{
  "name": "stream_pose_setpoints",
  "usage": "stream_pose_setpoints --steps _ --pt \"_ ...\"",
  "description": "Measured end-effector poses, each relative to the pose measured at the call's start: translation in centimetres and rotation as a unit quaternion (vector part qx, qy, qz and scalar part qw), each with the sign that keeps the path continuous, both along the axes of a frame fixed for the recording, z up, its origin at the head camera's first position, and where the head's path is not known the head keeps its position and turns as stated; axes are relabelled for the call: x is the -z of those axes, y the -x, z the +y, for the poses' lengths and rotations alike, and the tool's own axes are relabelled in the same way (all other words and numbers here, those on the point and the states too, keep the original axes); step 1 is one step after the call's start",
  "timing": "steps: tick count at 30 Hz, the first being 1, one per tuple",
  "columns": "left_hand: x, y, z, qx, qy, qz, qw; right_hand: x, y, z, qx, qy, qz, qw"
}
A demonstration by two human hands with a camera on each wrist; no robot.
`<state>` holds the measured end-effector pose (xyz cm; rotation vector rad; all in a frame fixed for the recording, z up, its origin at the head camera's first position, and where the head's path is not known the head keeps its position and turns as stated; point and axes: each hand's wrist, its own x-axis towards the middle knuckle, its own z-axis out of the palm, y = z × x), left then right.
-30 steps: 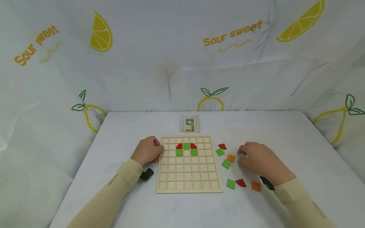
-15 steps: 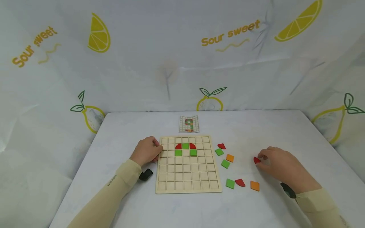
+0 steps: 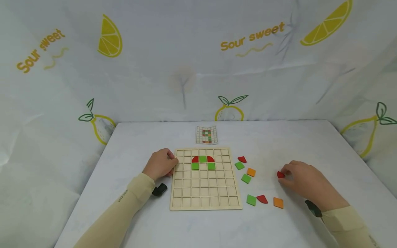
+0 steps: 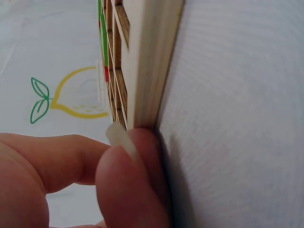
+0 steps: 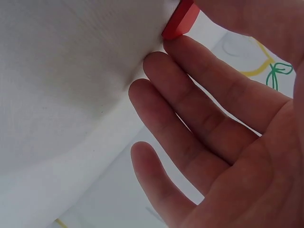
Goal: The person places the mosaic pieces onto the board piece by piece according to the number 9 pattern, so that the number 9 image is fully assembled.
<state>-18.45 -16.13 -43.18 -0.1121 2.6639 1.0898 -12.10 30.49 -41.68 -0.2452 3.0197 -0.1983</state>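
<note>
A square wooden grid board (image 3: 186, 192) lies on the table, with red quarter-round tiles and green square tiles forming an arch in its upper cells. My left hand (image 3: 160, 163) grips the board's left edge; close up, the thumb (image 4: 126, 185) and fingers meet at the pale wooden rim (image 4: 152, 71). Out to the right, my right hand (image 3: 302, 179) pinches a red quarter-round tile (image 3: 280, 175) by the tabletop. In the right wrist view this red tile (image 5: 182, 21) sits between thumb and index fingertip, and the other fingers (image 5: 175, 128) are extended.
A small pattern card (image 3: 206, 135) lies behind the board. Loose green squares (image 3: 246, 178), orange squares (image 3: 278, 202) and red quarter-rounds (image 3: 262, 199) are scattered between board and right hand. A white cloth printed with lemons (image 3: 229, 112) hangs behind the table.
My right hand has moved right from beside the loose tiles to the red quarter-round tile and taken hold of it. The left hand stays at the board's edge.
</note>
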Motion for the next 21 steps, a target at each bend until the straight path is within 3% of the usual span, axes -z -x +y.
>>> stream_pose_setpoints --steps 10,21 --pt "0.1 0.0 -0.1 0.000 0.002 0.001 1.0000 0.0 0.5 -0.8 -0.032 0.011 0.018 0.9993" --pt "-0.1 0.0 0.1 -0.004 -0.001 -0.004 1.0000 -1.1 2.2 -4.5 -0.047 0.004 0.010 0.9988"
